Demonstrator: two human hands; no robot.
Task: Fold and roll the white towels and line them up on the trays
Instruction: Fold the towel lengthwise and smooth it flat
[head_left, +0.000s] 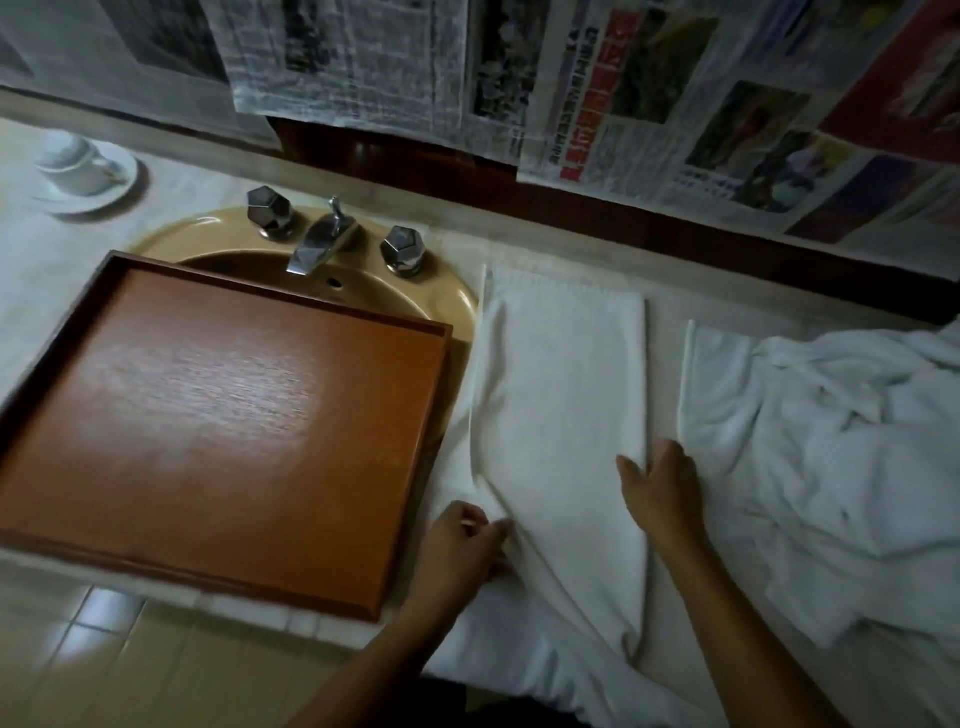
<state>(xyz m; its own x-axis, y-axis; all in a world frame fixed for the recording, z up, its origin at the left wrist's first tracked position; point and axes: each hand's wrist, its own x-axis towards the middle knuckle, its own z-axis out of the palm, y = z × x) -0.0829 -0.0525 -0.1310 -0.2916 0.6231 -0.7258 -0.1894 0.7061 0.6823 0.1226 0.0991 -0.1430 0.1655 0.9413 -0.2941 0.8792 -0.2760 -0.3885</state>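
folded towel (561, 405) lies flat; long axis runs front-to-back

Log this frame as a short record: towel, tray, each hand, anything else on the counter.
towel: folded long strip, flat on the counter, not rolled
tray: wooden, over the sink, left of the towel
left hand: pinches towel's near left edge
right hand: flat on towel's right edge
heap: crumpled white towels, right side
cup: on saucer, far left
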